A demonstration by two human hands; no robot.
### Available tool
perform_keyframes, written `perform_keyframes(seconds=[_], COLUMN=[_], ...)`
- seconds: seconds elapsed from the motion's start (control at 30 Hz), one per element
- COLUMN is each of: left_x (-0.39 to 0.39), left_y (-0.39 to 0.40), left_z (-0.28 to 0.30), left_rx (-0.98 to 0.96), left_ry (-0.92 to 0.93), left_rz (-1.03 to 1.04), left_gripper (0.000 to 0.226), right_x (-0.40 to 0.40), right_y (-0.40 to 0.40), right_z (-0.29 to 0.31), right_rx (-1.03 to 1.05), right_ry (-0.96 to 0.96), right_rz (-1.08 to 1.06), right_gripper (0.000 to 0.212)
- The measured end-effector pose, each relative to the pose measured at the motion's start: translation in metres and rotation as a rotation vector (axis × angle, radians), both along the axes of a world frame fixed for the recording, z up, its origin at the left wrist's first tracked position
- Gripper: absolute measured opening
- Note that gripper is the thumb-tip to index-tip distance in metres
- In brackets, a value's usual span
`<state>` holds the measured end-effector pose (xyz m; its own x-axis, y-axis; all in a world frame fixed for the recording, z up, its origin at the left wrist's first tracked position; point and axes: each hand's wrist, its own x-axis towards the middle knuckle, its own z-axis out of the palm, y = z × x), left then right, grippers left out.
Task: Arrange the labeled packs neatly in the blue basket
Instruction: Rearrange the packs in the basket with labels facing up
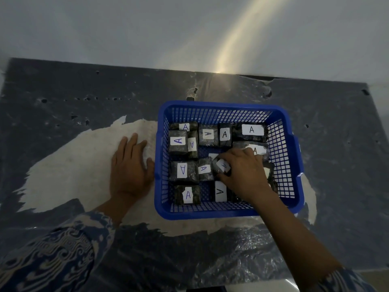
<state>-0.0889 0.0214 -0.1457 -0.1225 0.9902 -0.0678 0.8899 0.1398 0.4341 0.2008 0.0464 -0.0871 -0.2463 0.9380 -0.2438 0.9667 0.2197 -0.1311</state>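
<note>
Tabletop [63, 114]: one basket [294, 161], about twelve packs [178, 142].

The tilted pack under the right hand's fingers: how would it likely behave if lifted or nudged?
The tilted pack looks blocky, so it probably slides, not rolls. Its glossy wrap may be slippery. The right hand spans it easily, suggesting it's light.

Overall light: dim, with a cool bluish cast over everything.
Source: a warm pale beam is seen slanting down the grey wall [189, 28] to the far edge of the dark, worn tabletop [63, 91].
Glare: white paper labels [252, 130] are rendered bright against dark packs.
Shadows: soft and faint.
Distortion: table edges are bowed by the wide lens.
Focus: patterned blue sleeve [48, 256] is slightly soft.
</note>
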Motion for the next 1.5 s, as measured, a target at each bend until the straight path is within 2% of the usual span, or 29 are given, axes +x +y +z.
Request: perform_keyframes(seconds=[0.23,0.4,0.6,0.83,0.9,1.0,1.07,1.17,1.3,1.37,1.5], left_x=[0.001,0.001,0.001,-0.001,-0.001,-0.001,-0.003,-0.005,-0.004,-0.008,-0.016], left_y=[0.0,0.0,0.001,0.001,0.001,0.002,0.003,0.0,0.001,0.002,0.007], left_z=[0.002,0.002,0.001,-0.004,-0.006,-0.008,-0.008,-0.011,-0.008,-0.008,-0.002], left_rx=[-0.034,-0.03,-0.041,-0.026,-0.03,-0.029,-0.021,-0.02,-0.021,-0.031,-0.16], left_ry=[0.016,0.006,0.035,0.046,0.048,0.047,0.042,0.031,-0.016,-0.042,0.02], left_rz=[0.005,0.003,-0.004,-0.003,-0.006,-0.004,-0.007,-0.012,-0.009,-0.012,-0.127], left_gripper=[0.06,0.059,0.062,0.059,0.058,0.055,0.057,0.059,0.063,0.058,0.057], right_x=[0.006,0.0,-0.011,-0.01,-0.005,0.015,0.031,0.046,0.053,0.053,0.057], right_y=[-0.002,0.001,0.0,0.0,0.002,0.009,0.01,-0.005,-0.027,-0.038,-0.059], right_z=[-0.001,0.006,0.003,0.002,0.005,0.016,0.022,0.031,0.042,0.043,0.049], right_rx=[-0.053,-0.001,-0.014,-0.024,-0.077,-0.026,0.074,0.121,0.108,0.1,0.02], right_ry=[0.031,0.153,0.066,0.066,0.128,0.282,0.332,0.392,0.356,0.328,0.29], right_rz=[0.003,-0.086,-0.036,-0.04,-0.051,-0.186,-0.279,-0.361,-0.333,-0.319,-0.329], right_gripper=[0.055,0.045,0.052,0.05,0.052,0.04,0.03,0.023,0.018,0.018,0.024])
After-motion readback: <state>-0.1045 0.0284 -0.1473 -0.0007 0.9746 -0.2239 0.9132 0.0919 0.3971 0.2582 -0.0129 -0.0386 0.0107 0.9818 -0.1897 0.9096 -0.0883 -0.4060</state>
